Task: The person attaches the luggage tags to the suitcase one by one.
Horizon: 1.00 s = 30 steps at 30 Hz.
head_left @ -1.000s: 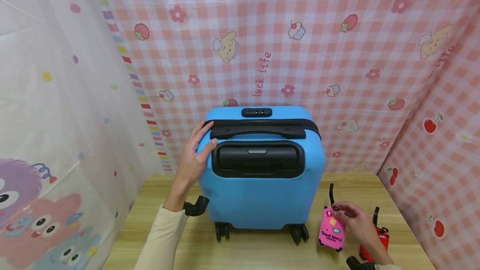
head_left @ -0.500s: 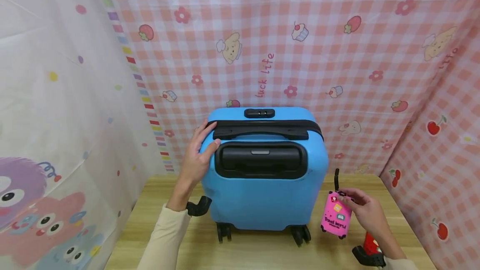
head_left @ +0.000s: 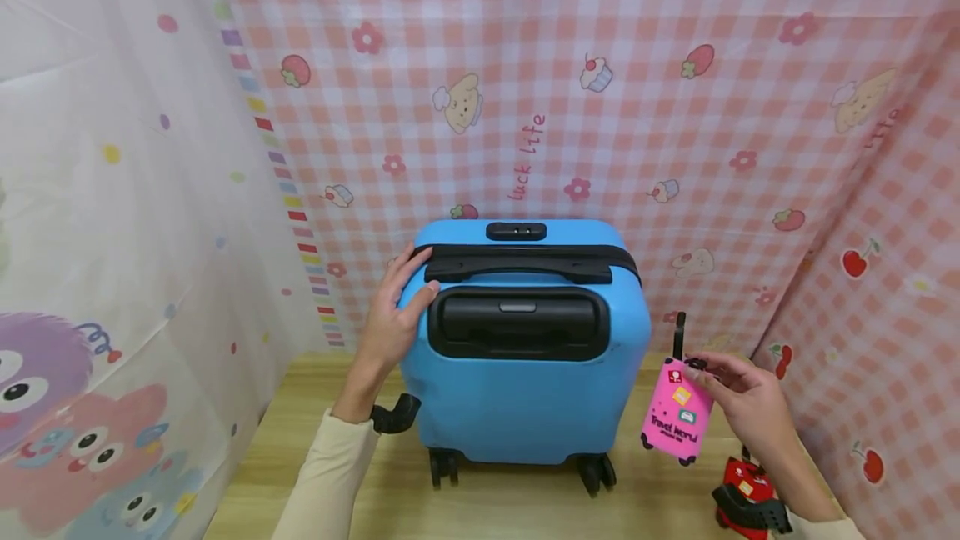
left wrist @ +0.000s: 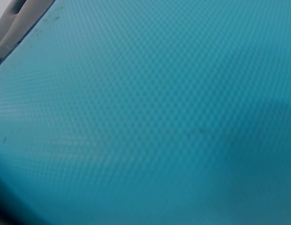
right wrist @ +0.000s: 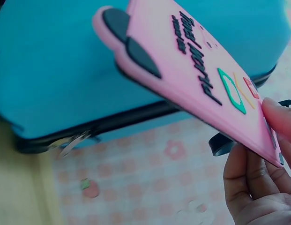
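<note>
A blue hard-shell suitcase (head_left: 517,407) stands upright on its wheels, with a black top handle (head_left: 517,265) and a recessed black pull handle. My left hand (head_left: 392,319) rests on its upper left corner, fingers reaching over the edge and thumb on the front. In the left wrist view the suitcase's textured blue shell (left wrist: 150,103) fills nearly everything. To the right of the suitcase, my right hand (head_left: 750,394) pinches a pink luggage tag (head_left: 677,415) by its top corner, between thumb and fingers. The tag is suitcase-shaped, with black lettering, and its black strap (head_left: 679,336) sticks up.
A red luggage tag (head_left: 742,482) lies on the wooden tabletop (head_left: 315,473) at the right, partly hidden by my right wrist's black camera mount (head_left: 753,511). A pink checked curtain (head_left: 517,65) hangs close behind the suitcase. A silver zipper pull (right wrist: 74,144) shows on the suitcase's side.
My right hand has raised the pink luggage tag from low beside the suitcase and shifted it slightly right. My left hand has stayed on the suitcase corner.
</note>
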Tool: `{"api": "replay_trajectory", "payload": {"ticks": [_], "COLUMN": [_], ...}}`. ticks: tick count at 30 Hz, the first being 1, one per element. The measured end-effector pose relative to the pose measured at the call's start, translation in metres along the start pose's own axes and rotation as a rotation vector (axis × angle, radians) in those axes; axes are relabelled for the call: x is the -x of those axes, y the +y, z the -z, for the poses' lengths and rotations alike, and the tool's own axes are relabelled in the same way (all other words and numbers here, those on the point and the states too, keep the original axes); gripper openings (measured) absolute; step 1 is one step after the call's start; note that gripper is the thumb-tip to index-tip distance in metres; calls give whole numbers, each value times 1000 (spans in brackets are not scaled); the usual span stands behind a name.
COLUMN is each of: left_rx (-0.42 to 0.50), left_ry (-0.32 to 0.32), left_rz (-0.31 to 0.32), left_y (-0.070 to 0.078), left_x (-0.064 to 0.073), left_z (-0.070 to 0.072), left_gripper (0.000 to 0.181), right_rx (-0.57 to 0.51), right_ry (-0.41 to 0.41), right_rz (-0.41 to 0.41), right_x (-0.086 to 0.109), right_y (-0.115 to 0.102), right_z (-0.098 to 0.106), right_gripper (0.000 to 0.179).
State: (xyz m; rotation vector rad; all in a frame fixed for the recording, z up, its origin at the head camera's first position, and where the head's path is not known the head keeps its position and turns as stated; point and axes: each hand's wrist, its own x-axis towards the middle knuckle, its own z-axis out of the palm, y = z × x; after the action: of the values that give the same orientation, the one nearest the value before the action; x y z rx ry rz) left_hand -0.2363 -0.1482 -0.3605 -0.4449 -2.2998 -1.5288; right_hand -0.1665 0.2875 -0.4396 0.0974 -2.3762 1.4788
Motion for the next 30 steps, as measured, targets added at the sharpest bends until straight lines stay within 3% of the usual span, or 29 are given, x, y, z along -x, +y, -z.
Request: {"api": "replay_trajectory", "payload": {"ticks": [4, 15, 26, 30], "left_rx": [1, 6, 15, 0], "left_ry": [0, -4, -13, -15], "left_rz": [1, -10, 9, 22], "left_y": [-2, -2, -1, 0], "left_x": [0, -1, -2, -3], "left_z": [2, 1, 2, 1], "left_gripper": [50, 50, 50, 51], "right_rx": [-26, -115, -218, -206], "right_ry": [-2, 6, -16, -30], "right_rz": [12, 143, 186, 188], "right_x": [-4, -16, -21, -22], "right_y": [-16, -53, -93, -107], "right_z": [3, 10, 8, 5], "right_gripper": [27, 22, 23, 24]}}
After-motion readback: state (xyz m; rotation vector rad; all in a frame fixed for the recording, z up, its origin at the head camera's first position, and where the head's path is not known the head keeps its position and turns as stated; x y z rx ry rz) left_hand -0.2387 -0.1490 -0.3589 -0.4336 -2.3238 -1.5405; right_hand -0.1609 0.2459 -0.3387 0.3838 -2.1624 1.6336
